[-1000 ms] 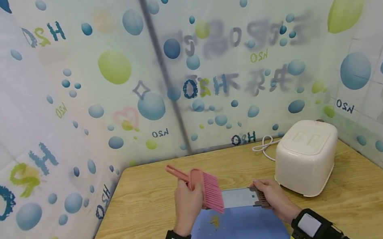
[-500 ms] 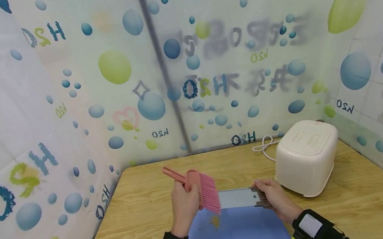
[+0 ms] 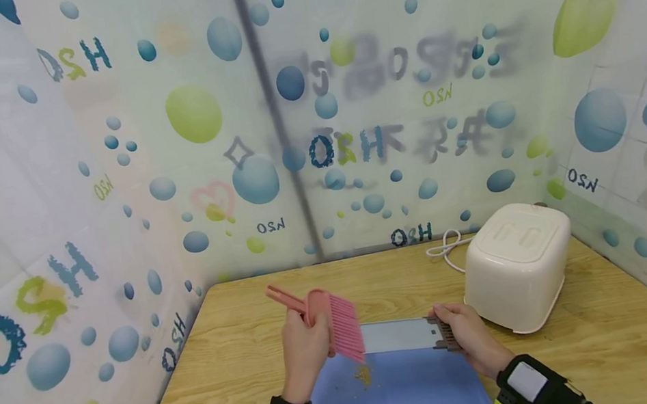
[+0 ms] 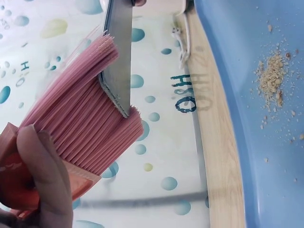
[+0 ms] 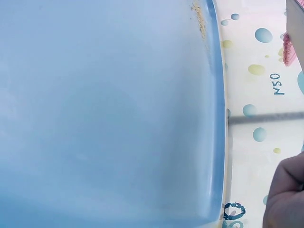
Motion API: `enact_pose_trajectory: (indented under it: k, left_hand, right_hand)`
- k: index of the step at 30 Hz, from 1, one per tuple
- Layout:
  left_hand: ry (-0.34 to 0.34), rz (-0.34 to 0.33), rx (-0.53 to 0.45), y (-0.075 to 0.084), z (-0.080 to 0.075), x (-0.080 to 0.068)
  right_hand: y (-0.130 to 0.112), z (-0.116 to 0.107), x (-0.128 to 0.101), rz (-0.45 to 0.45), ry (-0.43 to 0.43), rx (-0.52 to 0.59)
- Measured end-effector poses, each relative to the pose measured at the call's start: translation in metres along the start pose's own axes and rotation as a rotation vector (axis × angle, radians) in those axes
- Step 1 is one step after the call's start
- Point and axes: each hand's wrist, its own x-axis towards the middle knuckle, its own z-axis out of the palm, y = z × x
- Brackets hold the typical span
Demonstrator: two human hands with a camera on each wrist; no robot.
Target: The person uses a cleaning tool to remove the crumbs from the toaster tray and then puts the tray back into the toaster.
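Observation:
My left hand [image 3: 305, 349] grips a pink brush [image 3: 341, 324] by its base, its handle pointing up to the far left. In the left wrist view the bristles [image 4: 85, 123] straddle the end of a flat grey metal crumb tray [image 4: 118, 57]. My right hand [image 3: 473, 336] holds that crumb tray [image 3: 398, 335] by its brown ridged end, level over the far edge of a blue tray [image 3: 413, 396]. A small heap of tan crumbs [image 4: 272, 78] lies in the blue tray below the brush, with finer bits scattered round it.
A white toaster [image 3: 519, 267] stands on the wooden table [image 3: 212, 383] to the right of my right hand. Its white cord [image 3: 445, 250] lies coiled behind it. A patterned curtain [image 3: 357, 176] encloses the table at the back and sides.
My left hand and the brush have slid left along the crumb tray, exposing more of its grey surface. The right hand, still holding the tray, has barely shifted.

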Motion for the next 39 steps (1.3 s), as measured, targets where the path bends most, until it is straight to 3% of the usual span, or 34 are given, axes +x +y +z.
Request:
enact_pose_trajectory:
  k: [39]
  left_hand:
    - [0.053, -0.007, -0.021, -0.003, -0.017, 0.000]
  right_hand:
    - [-0.004, -0.012, -0.002, -0.027, 0.010, -0.050]
